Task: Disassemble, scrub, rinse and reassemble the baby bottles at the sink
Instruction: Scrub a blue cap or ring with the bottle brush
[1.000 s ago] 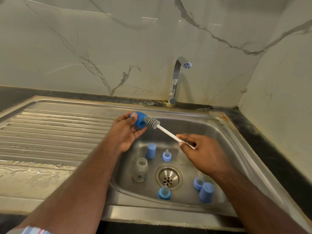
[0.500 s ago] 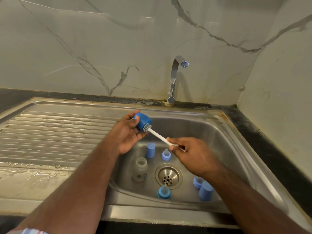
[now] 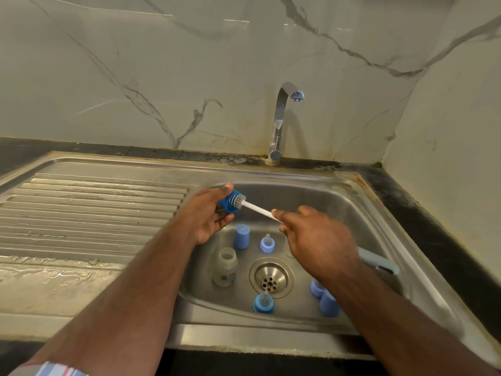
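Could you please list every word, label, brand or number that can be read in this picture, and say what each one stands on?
None can be read.
Clear bottle in the sink: a blue printed mark low on its side, too blurred to read.
Blue caps, teats, brush, tap: no print visible.

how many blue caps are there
3: one blue cap in the left hand, one standing behind the bottle, one front right. Arms may hide more.

Veined marble wall (image 3: 189,77) behind dark countertop (image 3: 433,226).
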`<state>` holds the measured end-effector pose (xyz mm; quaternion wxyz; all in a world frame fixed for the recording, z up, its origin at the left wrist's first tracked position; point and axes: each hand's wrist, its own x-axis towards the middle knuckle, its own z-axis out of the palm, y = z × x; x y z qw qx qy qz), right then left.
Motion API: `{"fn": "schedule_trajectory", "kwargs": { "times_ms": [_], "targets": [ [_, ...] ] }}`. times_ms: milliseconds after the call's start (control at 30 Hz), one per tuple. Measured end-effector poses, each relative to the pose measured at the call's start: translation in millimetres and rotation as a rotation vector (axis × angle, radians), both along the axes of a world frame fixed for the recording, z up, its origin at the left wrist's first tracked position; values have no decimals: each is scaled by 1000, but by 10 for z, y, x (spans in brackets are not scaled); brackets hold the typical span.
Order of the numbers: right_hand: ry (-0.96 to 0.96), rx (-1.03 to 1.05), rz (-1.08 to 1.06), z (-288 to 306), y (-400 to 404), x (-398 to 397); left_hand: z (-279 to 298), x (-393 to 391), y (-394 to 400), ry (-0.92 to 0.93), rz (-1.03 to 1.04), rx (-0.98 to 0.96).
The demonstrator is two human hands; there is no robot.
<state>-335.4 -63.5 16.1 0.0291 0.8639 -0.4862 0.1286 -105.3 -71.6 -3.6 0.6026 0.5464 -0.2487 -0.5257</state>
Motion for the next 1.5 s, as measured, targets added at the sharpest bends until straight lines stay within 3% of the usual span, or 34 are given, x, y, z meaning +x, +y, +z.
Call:
{"fn": "schedule_trajectory", "kwargs": {
  "times_ms": [167,333,400,533,600,733,800,933,1067,1133,1233,1300,1400,1500],
  "targets": [
    [14,63,1,-10,-2,53,27,13,-10,95,-25,-66],
    [-299,337,64,-1,-11,-19,20,44,-3,135,-40,-132],
    [-388,339,34,13,-9,-53,24,56,-1,164,-45,-149],
    [-176,138,-5,-6,15,-14,31,53,9,186,-59,-164],
    [-158,166,29,-5,43,34,48,45,29,180,-63,-174],
    [-446,445,70,21,8,-39,99,32,58,207,-66,-195],
    [-558,470,32,3,-15,-83,101,43,58,238,-58,-208],
    [-351,286,-31,-10,11,-20,90,9,37,253,-73,-191],
    [-225,256,22,33,73,61,106,-39,2,275,-20,-172],
    [-270,310,53,28,80,62,89,-58,-8,241,15,-179],
    [-505,498,50,-13,62,21,66,-58,-12,248,23,-204],
    [-560,455,13,-15,44,5,60,-37,-19,264,19,-228],
    [-302,209,-12,9,63,31,53,-35,-17,225,16,-230],
    [-190,188,35,53,119,85,55,-45,-5,198,22,-242]
  ]
}}
